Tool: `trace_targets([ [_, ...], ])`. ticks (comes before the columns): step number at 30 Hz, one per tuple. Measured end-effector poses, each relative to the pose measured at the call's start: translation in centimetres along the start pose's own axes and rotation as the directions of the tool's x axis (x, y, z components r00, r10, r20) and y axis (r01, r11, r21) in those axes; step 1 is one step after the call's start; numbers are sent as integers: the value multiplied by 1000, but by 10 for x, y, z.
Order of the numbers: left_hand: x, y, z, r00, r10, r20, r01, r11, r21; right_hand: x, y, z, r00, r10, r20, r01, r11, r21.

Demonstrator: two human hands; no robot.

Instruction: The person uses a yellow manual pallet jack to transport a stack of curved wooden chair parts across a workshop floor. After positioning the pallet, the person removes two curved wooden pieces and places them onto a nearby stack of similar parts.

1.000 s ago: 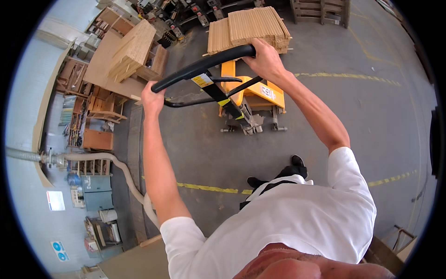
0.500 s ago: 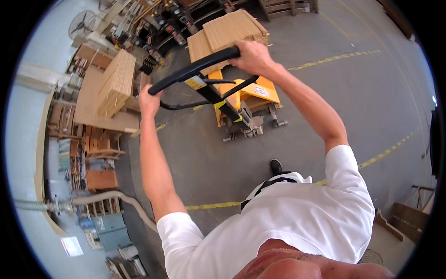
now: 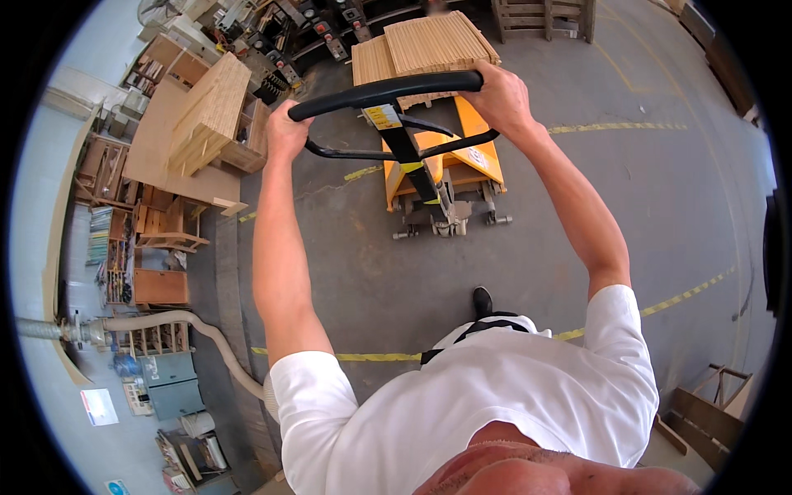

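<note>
Both my arms reach forward to the black loop handle (image 3: 384, 87) of a yellow pallet jack (image 3: 487, 161). My left hand (image 3: 287, 132) is closed around the handle's left end, and my right hand (image 3: 505, 97) wraps its right end. Below the top bar, a small black lever (image 3: 427, 125) sits beside a labelled shaft that runs down to the wheels. Stacked wooden boards (image 3: 433, 45) lie at the fork end of the jack. Where the forks pass under the load is hidden from here.
On the left, a workbench (image 3: 144, 157) carries a tall stack of wood panels (image 3: 210, 115). A ribbed hose (image 3: 219, 346) curves along the floor edge near a grey-blue cabinet (image 3: 172, 384). Yellow tape lines (image 3: 379, 357) cross the floor. A wooden pallet (image 3: 544, 18) stands at the back.
The handle has swung from a slant to nearly level, its right end shifting right and my hands going with it. The jack and boards appear slightly farther right and higher in view.
</note>
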State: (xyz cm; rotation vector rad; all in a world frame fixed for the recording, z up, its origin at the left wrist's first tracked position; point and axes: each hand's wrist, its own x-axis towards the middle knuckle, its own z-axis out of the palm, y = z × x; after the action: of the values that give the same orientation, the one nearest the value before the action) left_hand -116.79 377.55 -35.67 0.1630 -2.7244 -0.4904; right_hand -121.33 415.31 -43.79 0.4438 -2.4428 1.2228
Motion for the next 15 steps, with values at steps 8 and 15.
trace_targets([
  [8,-5,-13,2,1000,-27,-7,27,1000,7,-6,-6,7,1000,21,11,-21,997,-70],
  [15,2,-21,5,1000,-4,-2,4,1000,-16,1,-12,3,995,39,97,-24,988,-151],
])
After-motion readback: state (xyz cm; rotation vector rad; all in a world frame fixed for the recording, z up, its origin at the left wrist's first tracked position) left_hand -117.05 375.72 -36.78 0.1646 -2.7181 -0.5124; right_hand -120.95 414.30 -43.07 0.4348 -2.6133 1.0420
